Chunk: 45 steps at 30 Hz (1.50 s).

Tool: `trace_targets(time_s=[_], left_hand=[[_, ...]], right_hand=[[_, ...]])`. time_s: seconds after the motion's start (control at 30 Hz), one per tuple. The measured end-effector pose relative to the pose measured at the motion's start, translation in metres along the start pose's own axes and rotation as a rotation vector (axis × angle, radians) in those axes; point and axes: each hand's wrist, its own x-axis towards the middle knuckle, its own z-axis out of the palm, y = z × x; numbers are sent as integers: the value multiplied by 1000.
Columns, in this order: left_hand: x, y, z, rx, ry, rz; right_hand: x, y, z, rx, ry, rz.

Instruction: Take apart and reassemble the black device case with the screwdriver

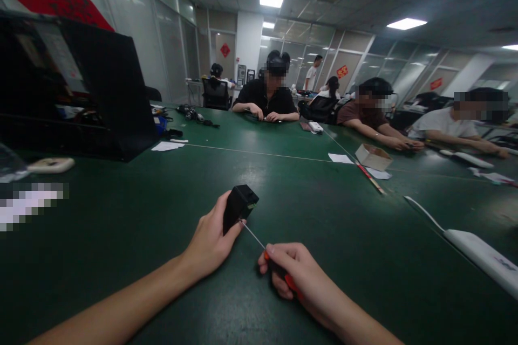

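Note:
My left hand is closed around a small black box-like part, holding it upright on the green table. My right hand is closed on a screwdriver with an orange-red handle. The thin metal shaft points up and left, and its tip touches the side of the black part. Both forearms reach in from the bottom edge.
A large black case stands at the left. A white power strip lies at the right. A small cardboard box and papers lie further back. Several people sit along the table's far and right sides.

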Motion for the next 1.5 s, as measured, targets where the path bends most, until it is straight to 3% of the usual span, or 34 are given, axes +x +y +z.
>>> trace_targets(time_s=[0.27, 0.37, 0.47, 0.57, 0.7, 1.0, 1.3, 1.4, 1.5], left_hand=[[-1, 2, 0, -25, -11, 12], [2, 2, 0, -169, -31, -37], [10, 0, -1, -545, -38, -200], [19, -3, -4, -910, 31, -438], [23, -4, -8, -1104, 118, -559], [18, -1, -3, -999, 87, -473], [17, -17, 6, -812, 20, -336], [16, -18, 8, -719, 41, -290], [13, -14, 8, -486, 115, -194]], right_hand=[[0, 8, -1, -59, 13, 17], [1, 8, -1, -153, 24, -46], [-2, 6, -3, -520, 126, -271], [-9, 3, -6, -950, 120, -538], [-17, -1, -8, -1266, 81, -607], [-13, 0, -5, -1454, 111, -631], [-10, 5, -3, -1504, 139, -706], [-11, 5, -1, -1602, 168, -737], [-15, 4, 7, -1780, 223, -802]])
